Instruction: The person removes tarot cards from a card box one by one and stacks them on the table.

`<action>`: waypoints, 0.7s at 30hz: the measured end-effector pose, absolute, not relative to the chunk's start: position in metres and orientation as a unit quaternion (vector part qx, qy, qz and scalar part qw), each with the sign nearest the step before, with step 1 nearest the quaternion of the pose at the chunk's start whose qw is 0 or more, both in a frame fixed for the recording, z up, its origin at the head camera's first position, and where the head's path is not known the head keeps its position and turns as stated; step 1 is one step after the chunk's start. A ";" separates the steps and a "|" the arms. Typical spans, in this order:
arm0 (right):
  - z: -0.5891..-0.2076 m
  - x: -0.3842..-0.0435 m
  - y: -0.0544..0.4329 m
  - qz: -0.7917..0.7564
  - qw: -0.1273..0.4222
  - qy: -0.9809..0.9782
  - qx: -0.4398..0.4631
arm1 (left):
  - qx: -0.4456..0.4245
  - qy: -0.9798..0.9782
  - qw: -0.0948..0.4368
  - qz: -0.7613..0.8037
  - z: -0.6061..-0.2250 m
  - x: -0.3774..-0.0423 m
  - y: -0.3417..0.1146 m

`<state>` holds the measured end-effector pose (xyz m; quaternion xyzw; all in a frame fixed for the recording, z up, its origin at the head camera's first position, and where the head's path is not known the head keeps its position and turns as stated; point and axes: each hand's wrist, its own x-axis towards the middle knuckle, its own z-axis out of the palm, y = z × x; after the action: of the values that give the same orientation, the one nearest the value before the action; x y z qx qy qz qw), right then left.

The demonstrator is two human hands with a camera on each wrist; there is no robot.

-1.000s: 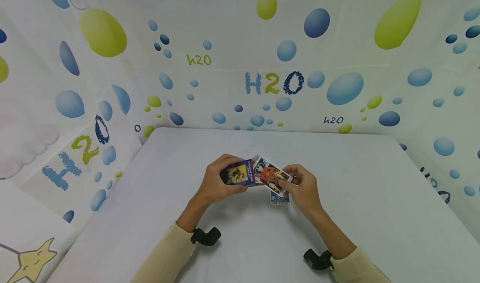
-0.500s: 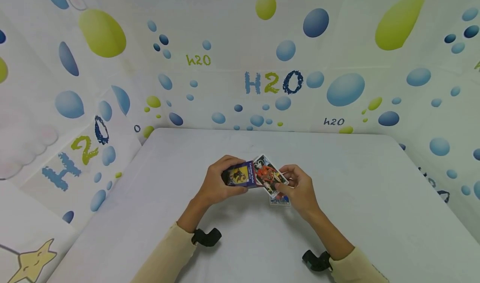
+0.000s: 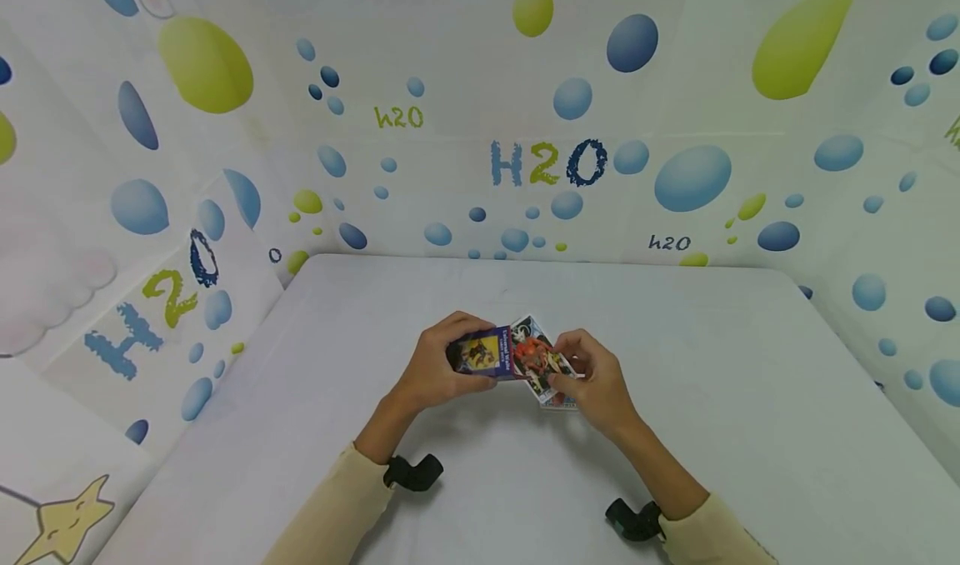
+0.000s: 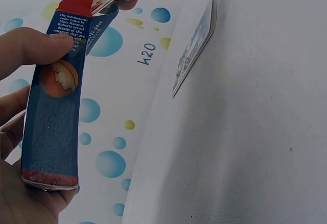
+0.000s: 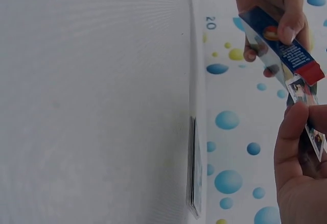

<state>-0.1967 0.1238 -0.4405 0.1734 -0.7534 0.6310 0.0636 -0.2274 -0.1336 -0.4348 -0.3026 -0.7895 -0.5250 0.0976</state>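
My left hand grips a dark blue tarot card box with a yellow picture, thumb along its narrow side. The box's red end flap stands out in the left wrist view. At that end, my right hand pinches a few picture cards between thumb and fingers. The cards lie slantwise against the box's open end; whether their far edge is inside cannot be told. A small stack of cards lies on the table under the held cards, mostly hidden in the head view.
The white-covered table spreads around both hands. A white backdrop with blue and green spots rises behind it and along the sides. Black wrist cameras sit below the hands at the cream sleeves.
My right hand has shifted slightly left with the cards, which have turned steeper and now cover more of the stack on the table. The box has moved a little right and down.
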 end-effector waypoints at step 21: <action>-0.446 -0.197 0.126 0.571 0.117 -0.785 0.209 | -0.333 -0.798 0.094 -0.493 -0.443 -0.230 -0.135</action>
<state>-0.1970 0.1259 -0.4463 0.2088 -0.7850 0.5714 0.1170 -0.2303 -0.1351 -0.4434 -0.3327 -0.7982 -0.4934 0.0936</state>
